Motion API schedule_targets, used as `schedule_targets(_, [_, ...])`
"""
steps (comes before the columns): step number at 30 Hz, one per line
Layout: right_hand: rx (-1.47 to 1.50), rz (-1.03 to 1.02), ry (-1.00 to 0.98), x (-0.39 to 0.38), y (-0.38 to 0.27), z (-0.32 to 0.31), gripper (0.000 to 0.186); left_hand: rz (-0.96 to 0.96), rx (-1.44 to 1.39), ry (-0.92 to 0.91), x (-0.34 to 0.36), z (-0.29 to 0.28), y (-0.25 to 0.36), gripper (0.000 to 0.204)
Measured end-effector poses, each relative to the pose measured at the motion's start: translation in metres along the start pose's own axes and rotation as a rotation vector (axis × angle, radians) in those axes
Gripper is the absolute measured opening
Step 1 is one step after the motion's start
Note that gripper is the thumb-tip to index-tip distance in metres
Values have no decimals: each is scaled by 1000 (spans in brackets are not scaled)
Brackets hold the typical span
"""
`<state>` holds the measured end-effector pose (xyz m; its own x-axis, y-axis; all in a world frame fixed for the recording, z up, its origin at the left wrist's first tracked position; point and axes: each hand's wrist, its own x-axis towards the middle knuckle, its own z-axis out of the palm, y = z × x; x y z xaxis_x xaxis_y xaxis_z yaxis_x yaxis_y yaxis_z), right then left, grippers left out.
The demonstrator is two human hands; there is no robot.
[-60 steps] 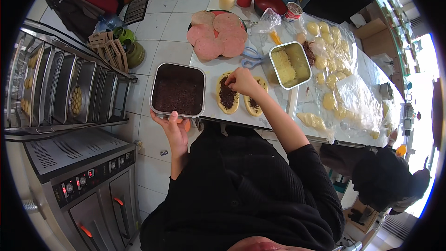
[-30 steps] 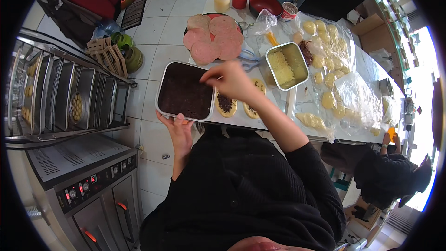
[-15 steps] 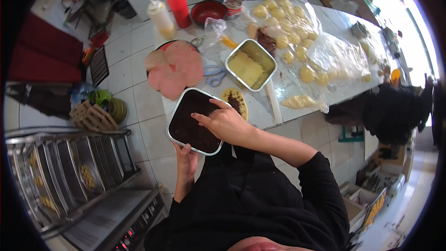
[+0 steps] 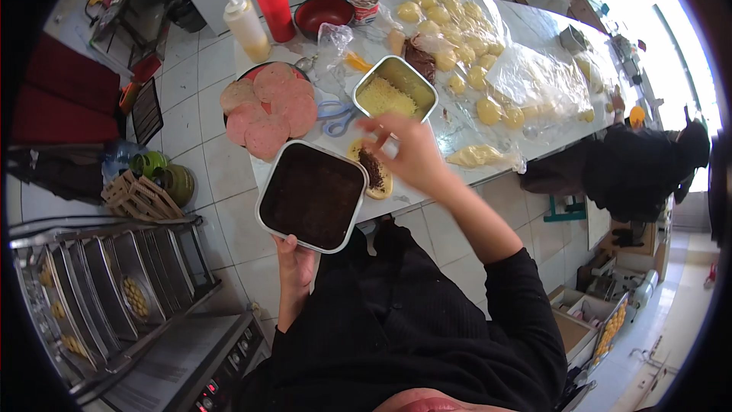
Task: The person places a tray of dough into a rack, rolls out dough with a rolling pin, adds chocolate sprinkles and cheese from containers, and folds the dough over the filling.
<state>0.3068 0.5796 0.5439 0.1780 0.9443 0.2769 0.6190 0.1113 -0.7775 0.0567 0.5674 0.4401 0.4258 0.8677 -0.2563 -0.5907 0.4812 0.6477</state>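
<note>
My left hand point(image 4: 296, 261) grips the near rim of a square metal tin point(image 4: 263, 197), thumb on the edge, with dark brown chocolate sprinkles point(image 4: 313, 197) inside. My right hand point(image 4: 412, 151) is raised to the right of that tin, over the table's near edge. Motion smears its fingers, so whether they pinch anything is unclear. Partly beneath it lies a flat, pale yellow piece of dough point(image 4: 384, 190), topped with a line of dark sprinkles point(image 4: 371, 168). Just beyond stands a second square tin point(image 4: 395, 65) with grated cheese point(image 4: 387, 96).
Pink round slices point(image 4: 267, 118) lie on a plate at left; blue-handled scissors point(image 4: 335, 118) sit beside them. Behind are a red squeeze bottle point(image 4: 274, 8), a white one point(image 4: 245, 29) and a red bowl point(image 4: 324, 15). Dough balls point(image 4: 457, 27) lie under plastic. A person point(image 4: 640, 172) is at right.
My right hand has left the sprinkles tin and moved right, over the dough piece. My left hand still holds the tin. The whole view has shifted slightly.
</note>
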Motion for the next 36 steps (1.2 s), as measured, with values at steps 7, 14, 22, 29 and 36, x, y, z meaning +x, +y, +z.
schedule_targets(7, [-654,184,-317,37,160,-14,41,302,-19,172,-45,-17,5,56])
schedule_targets(14, [-830,136,-524,36,170,18,55,565,-123,350,-98,-48,5,60])
schedule_targets(22, [-591,7,-546,47,184,-6,43,659,-56,520,-125,-49,-2,56])
schedule_targets(29, [534,765,-496,36,153,-35,29,631,-71,539,-120,-61,-6,57])
schedule_targets(36, [551,677,-497,31,159,-40,24,585,-57,477,-105,-67,-1,60])
